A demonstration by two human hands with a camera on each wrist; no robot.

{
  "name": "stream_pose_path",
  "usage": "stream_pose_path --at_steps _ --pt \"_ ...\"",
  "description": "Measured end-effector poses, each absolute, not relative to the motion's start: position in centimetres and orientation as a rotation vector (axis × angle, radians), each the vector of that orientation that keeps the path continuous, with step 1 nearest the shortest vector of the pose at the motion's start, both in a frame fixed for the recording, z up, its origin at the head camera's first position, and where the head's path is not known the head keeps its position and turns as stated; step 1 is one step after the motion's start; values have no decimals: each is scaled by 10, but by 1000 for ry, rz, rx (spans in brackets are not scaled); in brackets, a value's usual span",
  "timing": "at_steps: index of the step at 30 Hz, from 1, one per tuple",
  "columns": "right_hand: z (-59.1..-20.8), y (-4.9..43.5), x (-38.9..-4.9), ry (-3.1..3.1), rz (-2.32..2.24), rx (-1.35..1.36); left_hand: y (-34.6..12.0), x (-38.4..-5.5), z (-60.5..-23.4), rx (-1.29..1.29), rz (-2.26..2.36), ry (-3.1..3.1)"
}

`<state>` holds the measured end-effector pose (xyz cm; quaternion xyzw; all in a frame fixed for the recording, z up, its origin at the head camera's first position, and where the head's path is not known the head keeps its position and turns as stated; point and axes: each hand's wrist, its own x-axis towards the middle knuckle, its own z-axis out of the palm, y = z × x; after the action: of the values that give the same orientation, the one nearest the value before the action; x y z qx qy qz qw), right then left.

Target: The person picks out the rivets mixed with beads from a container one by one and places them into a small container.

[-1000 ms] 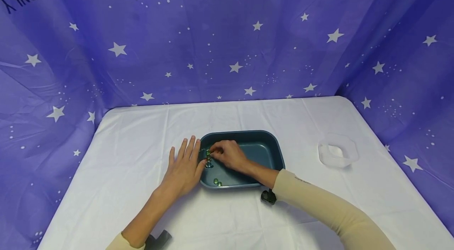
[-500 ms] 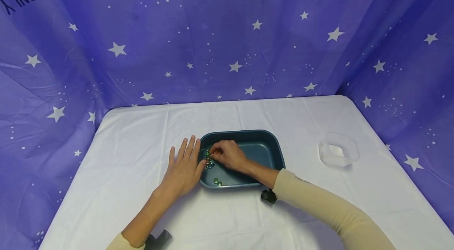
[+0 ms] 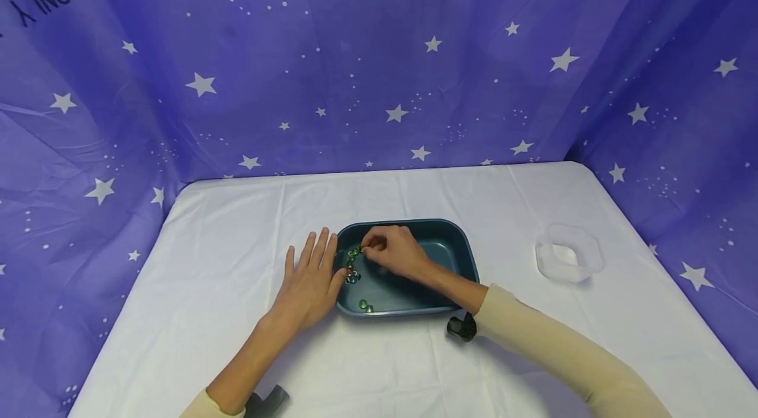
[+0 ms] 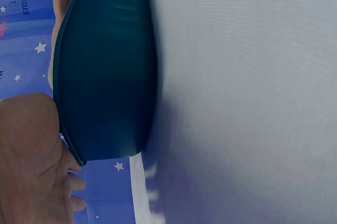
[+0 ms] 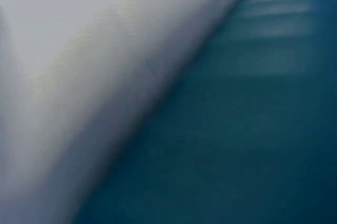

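Observation:
A dark teal tub (image 3: pixel 408 314) stands on the white-covered table; its outer wall (image 4: pixel 105 66) fills much of the left wrist view. My left hand (image 3: pixel 310 283) rests spread on the tub's left rim, thumb over the edge. Inside, my right hand (image 3: pixel 395 252) pinches a small green glass bead at the upper left. Beside its fingertips, a trail of green and blue shiny beads (image 3: pixel 352 277) lies along the left wall, too small to tell apart. A few green beads (image 3: pixel 363 304) lie near the front edge. In the right wrist view only the tub's wall (image 5: pixel 237 129) shows.
To the right on the white tablecloth (image 3: pixel 503 207) stands a clear plastic container (image 3: pixel 568 253). A black wrist camera (image 3: pixel 462 327) hangs under the right sleeve, close to the tub's front. A purple star-patterned curtain (image 3: pixel 331 76) encloses the back and sides.
My right hand has shifted slightly right and up, away from the bead trail, with green beads now showing by its fingertips. The left hand stays on the rim.

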<state>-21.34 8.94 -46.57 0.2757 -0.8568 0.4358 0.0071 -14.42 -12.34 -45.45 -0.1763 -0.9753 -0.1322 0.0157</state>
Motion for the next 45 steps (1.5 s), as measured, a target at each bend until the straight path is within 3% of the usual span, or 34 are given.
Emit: stream_pose_path --at_steps 10,22,45 --pt "-445 119 -205 -2598 1673 765 -122 -144 -453 -534 -426 -3044" --pt "-435 161 -198 -2560 1666 709 -123 -143 -454 -539 -429 -3038" --pt "-412 283 -175 -2380 1660 295 -123 -143 -454 -554 -415 -3019"
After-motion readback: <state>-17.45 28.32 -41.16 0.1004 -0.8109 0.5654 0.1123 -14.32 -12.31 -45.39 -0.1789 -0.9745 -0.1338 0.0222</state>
